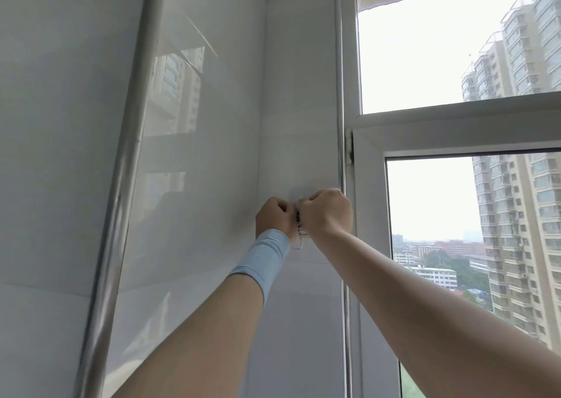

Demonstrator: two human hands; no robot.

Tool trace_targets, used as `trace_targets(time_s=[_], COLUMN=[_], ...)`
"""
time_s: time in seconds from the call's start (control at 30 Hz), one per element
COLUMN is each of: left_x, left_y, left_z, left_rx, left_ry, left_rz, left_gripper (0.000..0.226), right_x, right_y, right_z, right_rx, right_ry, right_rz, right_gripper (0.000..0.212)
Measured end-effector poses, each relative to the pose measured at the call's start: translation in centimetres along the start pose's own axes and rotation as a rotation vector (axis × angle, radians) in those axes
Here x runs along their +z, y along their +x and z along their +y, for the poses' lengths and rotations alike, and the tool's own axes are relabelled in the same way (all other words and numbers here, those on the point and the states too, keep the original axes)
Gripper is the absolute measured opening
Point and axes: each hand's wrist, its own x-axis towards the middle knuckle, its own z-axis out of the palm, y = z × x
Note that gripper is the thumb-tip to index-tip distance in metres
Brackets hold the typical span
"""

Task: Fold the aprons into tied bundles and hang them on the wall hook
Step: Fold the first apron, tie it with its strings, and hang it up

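Note:
Both my arms reach up to the white tiled wall (212, 154) beside the window. My left hand (274, 215), with a light blue wrist sleeve below it, and my right hand (326, 212) are fists side by side, backs toward me. Between them sits a small clear wall hook (299, 226) with dark marks, and a thin pale loop (297, 246) hangs under it. Both hands have their fingers curled in against this hook; the fingertips are hidden. No apron is in view.
A thick shiny metal pipe (121, 185) runs up the wall at left. A thin metal pipe (340, 109) stands right next to the white window frame (455, 124). Tall buildings show through the glass.

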Motion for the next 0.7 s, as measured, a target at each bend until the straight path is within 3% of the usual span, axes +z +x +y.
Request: trace_targets(time_s=[0.2,0.33,0.43,0.57,0.7], left_x=[0.3,0.2,-0.1,-0.9,-1.7], left_y=[-0.6,-2.3,-3.4,-4.3,-4.7], left_z=[-1.3,-2.3,-3.2,-4.6,-5.4], left_rx=[-0.024,0.032,0.142,0.263,0.253], left_ry=[0.031,0.041,0.029,0.029,0.046], left_rz=[-0.040,-0.098,-0.089,-0.142,-0.217], left_gripper=[0.016,0.021,0.020,0.019,0.019], right_x=[0.5,0.6,-0.3,-1.1,-1.2], right_y=[-0.2,-1.1,-1.7,-3.2,-4.4], right_z=[0.6,1.6,1.9,2.4,4.3], right_rx=[0.042,0.071,0.032,-0.078,-0.144], right_ry=[-0.092,-0.076,-0.061,-0.015,0.003], right_rz=[-0.035,-0.092,-0.104,-0.119,-0.198], right_gripper=[0.006,0.010,0.013,0.034,0.022])
